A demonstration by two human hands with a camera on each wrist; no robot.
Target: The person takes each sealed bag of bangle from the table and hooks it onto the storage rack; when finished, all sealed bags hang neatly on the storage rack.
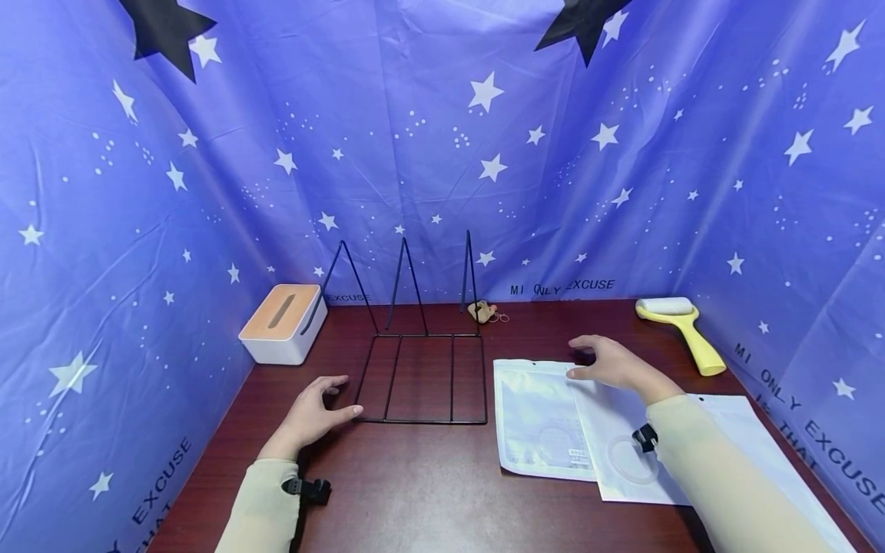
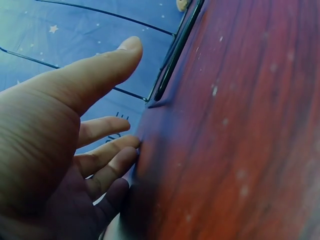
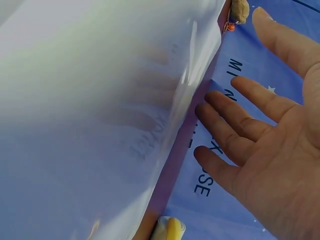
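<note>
A black wire rack [image 1: 452, 376] with three upright triangular dividers stands near the middle of the table. My left hand [image 1: 311, 415] is beside its front left corner, thumb tip close to the bottom wire, fingers relaxed and holding nothing. In the left wrist view the thumb [image 2: 107, 70] reaches toward the end of the rack's bottom frame [image 2: 177, 55]. My right hand [image 1: 611, 365] hovers over the far edge of flat whitish plastic pouches, its fingers spread and nothing in them. A clear-fronted pouch [image 1: 532, 407] lies at the left; a white pouch [image 1: 601, 430] overlaps it.
A white tissue box [image 1: 276, 351] with a wood-coloured lid sits at the back left. Behind the rack lies a small tan keychain charm [image 1: 482, 311]. A yellow-handled lint roller [image 1: 691, 338] rests at the back right. A blue star-printed curtain [image 1: 429, 153] closes in the table's back and sides.
</note>
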